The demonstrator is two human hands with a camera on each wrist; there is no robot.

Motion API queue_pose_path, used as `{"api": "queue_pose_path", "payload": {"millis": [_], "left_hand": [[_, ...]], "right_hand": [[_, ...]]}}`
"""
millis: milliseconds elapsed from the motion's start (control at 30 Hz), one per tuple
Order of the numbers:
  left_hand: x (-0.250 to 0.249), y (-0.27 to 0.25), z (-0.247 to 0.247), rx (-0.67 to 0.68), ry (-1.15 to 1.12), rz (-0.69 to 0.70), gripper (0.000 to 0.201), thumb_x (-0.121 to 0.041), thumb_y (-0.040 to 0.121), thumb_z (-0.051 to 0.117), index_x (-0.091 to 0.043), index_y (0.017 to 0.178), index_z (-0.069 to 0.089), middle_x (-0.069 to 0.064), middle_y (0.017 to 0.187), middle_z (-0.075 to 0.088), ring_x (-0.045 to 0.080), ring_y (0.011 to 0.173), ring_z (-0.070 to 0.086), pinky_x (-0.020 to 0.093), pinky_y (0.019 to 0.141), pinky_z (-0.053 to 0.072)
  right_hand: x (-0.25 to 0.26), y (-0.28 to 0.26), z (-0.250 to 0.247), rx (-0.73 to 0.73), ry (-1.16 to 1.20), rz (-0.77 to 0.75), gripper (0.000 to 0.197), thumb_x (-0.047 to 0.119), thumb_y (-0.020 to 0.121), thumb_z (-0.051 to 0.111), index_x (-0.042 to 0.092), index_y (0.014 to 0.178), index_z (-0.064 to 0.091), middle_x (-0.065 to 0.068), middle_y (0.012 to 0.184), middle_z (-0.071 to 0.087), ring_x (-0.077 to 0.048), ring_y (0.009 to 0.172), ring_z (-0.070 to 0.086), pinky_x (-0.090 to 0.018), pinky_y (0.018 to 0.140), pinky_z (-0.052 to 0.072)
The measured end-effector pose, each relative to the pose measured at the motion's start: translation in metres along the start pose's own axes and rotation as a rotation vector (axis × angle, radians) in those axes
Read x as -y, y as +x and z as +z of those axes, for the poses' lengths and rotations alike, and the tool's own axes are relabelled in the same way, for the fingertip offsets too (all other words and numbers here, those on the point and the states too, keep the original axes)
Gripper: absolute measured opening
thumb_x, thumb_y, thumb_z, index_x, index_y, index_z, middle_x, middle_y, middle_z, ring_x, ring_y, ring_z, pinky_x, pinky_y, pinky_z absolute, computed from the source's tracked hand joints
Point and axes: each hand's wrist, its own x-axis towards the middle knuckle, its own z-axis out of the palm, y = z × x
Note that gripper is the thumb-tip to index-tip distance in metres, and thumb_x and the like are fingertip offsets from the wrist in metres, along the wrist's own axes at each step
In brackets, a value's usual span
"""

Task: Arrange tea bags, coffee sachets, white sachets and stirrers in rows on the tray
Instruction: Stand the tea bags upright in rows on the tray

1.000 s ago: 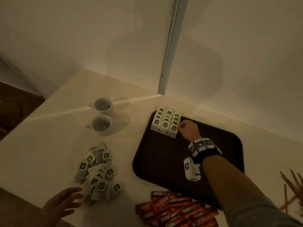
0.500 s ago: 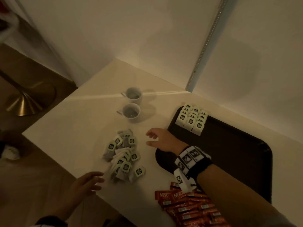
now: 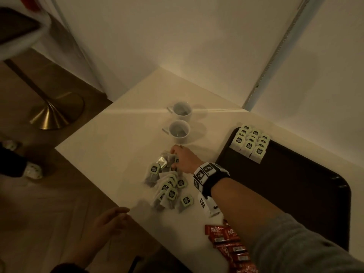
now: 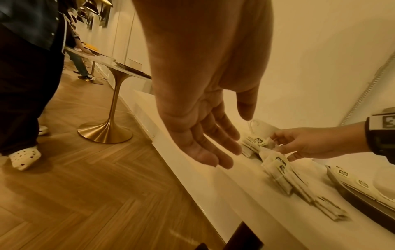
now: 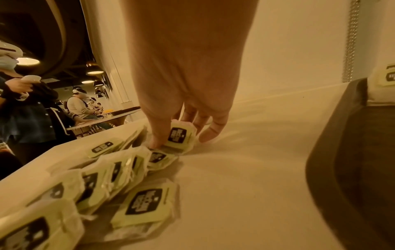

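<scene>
here, right hand (image 5: pixel 183 94) pinching pale-green black-labelled tea bag (image 5: pixel 180 136), left hand (image 4: pixel 205 118) fingers relaxed

The worktop (image 3: pixel 110 146) is cream-white. On it the loose tea bags (image 3: pixel 167 186) are pale, each with a light green tag printed with a black emblem (the same on those in rows at the tray's far left corner (image 3: pixel 250 144)). The tray (image 3: pixel 295 194) is dark brown. Two cups (image 3: pixel 180 130) are white. The coffee sachets (image 3: pixel 228 243) at the near edge are red with white lettering. The floor (image 3: pixel 49 213) shows a brown herringbone pattern.
</scene>
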Motion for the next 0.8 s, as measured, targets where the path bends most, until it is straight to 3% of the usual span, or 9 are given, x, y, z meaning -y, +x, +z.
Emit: {"api": "queue_pose_path", "payload": {"millis": [133,267,333,400,433,533,667,733,800], "left_hand": [[-0.003,0.005,-0.004,0.008,0.009,0.031,0.021,-0.006,0.096,0.049,-0.013,0.101,0.067,0.016,0.096,0.071,0.029,0.083,0.067,0.032,0.069,0.052],[-0.026,0.013,-0.001,0.053,0.019,0.099,0.020,-0.011,0.097,0.047,-0.015,0.104,0.066,0.013,0.101,0.070,0.027,0.086,0.068,0.038,0.076,0.054],[-0.049,0.016,0.004,0.118,-0.010,0.138,0.021,-0.027,0.096,0.052,-0.014,0.108,0.065,0.011,0.105,0.069,0.029,0.092,0.068,0.044,0.084,0.053],[-0.078,0.020,0.013,0.184,-0.090,0.164,0.054,-0.058,0.079,0.063,-0.014,0.110,0.064,0.010,0.108,0.069,0.030,0.094,0.068,0.041,0.082,0.054],[-0.093,0.023,0.020,0.220,-0.142,0.169,0.064,-0.065,0.075,0.062,-0.013,0.111,0.064,0.012,0.109,0.069,0.031,0.095,0.067,0.041,0.083,0.054],[-0.142,0.030,0.050,0.374,-0.291,0.156,0.060,-0.057,0.084,0.039,-0.011,0.119,0.059,0.017,0.117,0.065,0.034,0.100,0.065,0.045,0.087,0.051],[-0.204,0.028,0.093,0.659,-0.285,0.165,0.079,-0.074,0.077,0.029,-0.019,0.129,0.052,0.014,0.121,0.065,0.032,0.108,0.064,0.035,0.077,0.056],[-0.226,0.023,0.112,0.767,-0.210,0.225,0.081,-0.075,0.075,0.030,-0.020,0.129,0.053,0.012,0.119,0.067,0.031,0.105,0.066,0.032,0.073,0.057],[-0.240,0.018,0.129,0.794,-0.168,0.279,0.070,-0.067,0.078,0.033,-0.019,0.122,0.058,0.008,0.109,0.070,0.025,0.091,0.069,0.026,0.066,0.056]], "right_hand": [[0.004,-0.006,-0.008,-0.023,0.059,-0.009,0.025,0.016,0.081,0.068,-0.001,0.098,0.059,-0.018,0.103,0.063,-0.030,0.093,0.057,-0.030,0.074,0.040],[0.007,-0.021,-0.036,-0.090,0.179,-0.006,0.029,0.020,0.081,0.072,0.000,0.100,0.063,-0.016,0.099,0.066,-0.023,0.087,0.058,-0.032,0.076,0.045],[0.012,-0.032,-0.059,-0.111,0.255,-0.015,0.029,0.019,0.080,0.073,0.001,0.101,0.064,-0.014,0.096,0.066,-0.019,0.081,0.058,-0.028,0.073,0.047],[0.021,-0.046,-0.086,-0.058,0.368,-0.034,0.024,0.014,0.081,0.072,0.005,0.101,0.063,-0.014,0.097,0.065,-0.013,0.071,0.059,-0.023,0.065,0.050],[0.026,-0.053,-0.099,-0.004,0.411,-0.040,0.022,0.013,0.083,0.070,0.009,0.103,0.062,-0.014,0.098,0.065,-0.011,0.068,0.062,-0.023,0.064,0.053],[0.040,-0.078,-0.135,0.134,0.431,-0.082,0.020,0.012,0.086,0.067,0.013,0.105,0.059,-0.007,0.092,0.065,-0.010,0.067,0.066,-0.025,0.062,0.057],[0.051,-0.104,-0.169,0.188,0.337,-0.147,0.015,0.013,0.086,0.066,0.017,0.099,0.062,0.002,0.081,0.065,-0.008,0.068,0.062,-0.022,0.060,0.052],[0.050,-0.114,-0.180,0.160,0.302,-0.133,0.017,0.012,0.085,0.068,0.015,0.101,0.062,-0.001,0.081,0.066,-0.010,0.067,0.061,-0.022,0.060,0.052],[0.044,-0.122,-0.188,0.040,0.318,-0.089,0.027,0.010,0.081,0.071,0.011,0.105,0.060,-0.011,0.085,0.067,-0.013,0.066,0.062,-0.020,0.060,0.052]]}}
